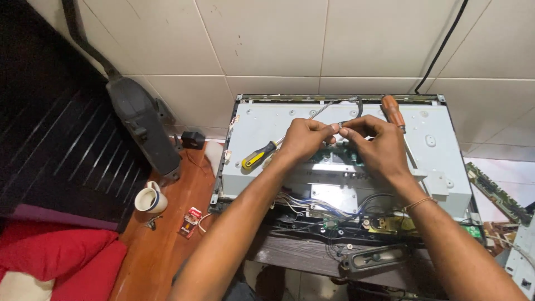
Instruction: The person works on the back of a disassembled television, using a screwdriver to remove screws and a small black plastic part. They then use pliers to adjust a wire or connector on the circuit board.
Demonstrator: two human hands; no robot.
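An opened flat-screen set lies face down, its bare metal back panel showing, with a green circuit board at its middle. My left hand and my right hand meet above that board, fingertips pinching a thin dark cable between them. A yellow-and-black screwdriver rests on the panel just left of my left hand. A second screwdriver with a brown wooden handle lies behind my right hand.
A bundle of loose wires and a black speaker bar hang at the set's near edge. On the wooden table stand a white cup and a small red packet. A grey power tool leans left. Red cushions lie bottom left.
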